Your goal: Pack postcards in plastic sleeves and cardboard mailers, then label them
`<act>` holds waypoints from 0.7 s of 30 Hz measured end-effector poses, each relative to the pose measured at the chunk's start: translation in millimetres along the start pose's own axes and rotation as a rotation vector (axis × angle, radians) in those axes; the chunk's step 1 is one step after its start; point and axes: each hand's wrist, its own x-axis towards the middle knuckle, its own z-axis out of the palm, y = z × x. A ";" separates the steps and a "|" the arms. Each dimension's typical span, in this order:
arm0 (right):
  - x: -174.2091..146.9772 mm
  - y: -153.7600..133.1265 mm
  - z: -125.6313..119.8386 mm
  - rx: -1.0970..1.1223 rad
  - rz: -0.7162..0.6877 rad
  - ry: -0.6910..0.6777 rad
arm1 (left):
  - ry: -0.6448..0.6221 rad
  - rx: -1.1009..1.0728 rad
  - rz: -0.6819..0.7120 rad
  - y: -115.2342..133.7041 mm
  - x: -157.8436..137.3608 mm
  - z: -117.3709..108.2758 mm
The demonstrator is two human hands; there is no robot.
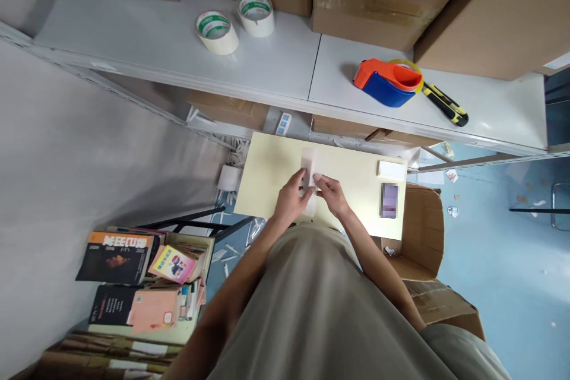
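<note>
My left hand and my right hand meet over the pale yellow tabletop. Between their fingertips is a narrow, whitish translucent strip, perhaps film or paper, running front to back. The thumb and fingers of each hand are closed on its edges, left hand on one side and right hand on the other. Its exact kind is too small to make out, and fingers cover part of it. Toward the table's right end lie a small white box-like block and a blurred-out purple rectangle.
Above the table, a grey shelf bears tape rolls, an orange-blue tape dispenser, a yellow-black utility knife and cardboard boxes. An open carton stands at right; books are stacked at lower left.
</note>
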 end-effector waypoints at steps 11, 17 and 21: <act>5.7 9.8 8.4 -0.244 -0.152 0.131 | -0.014 -0.465 -0.211 -35.3 6.8 -38.5; 11.7 9.9 19.6 -0.247 -0.074 0.138 | -0.046 -0.671 -0.282 -52.5 6.0 -84.2; 32.9 28.9 42.3 -0.256 -0.052 0.069 | -0.016 -0.662 -0.304 -79.7 11.3 -103.4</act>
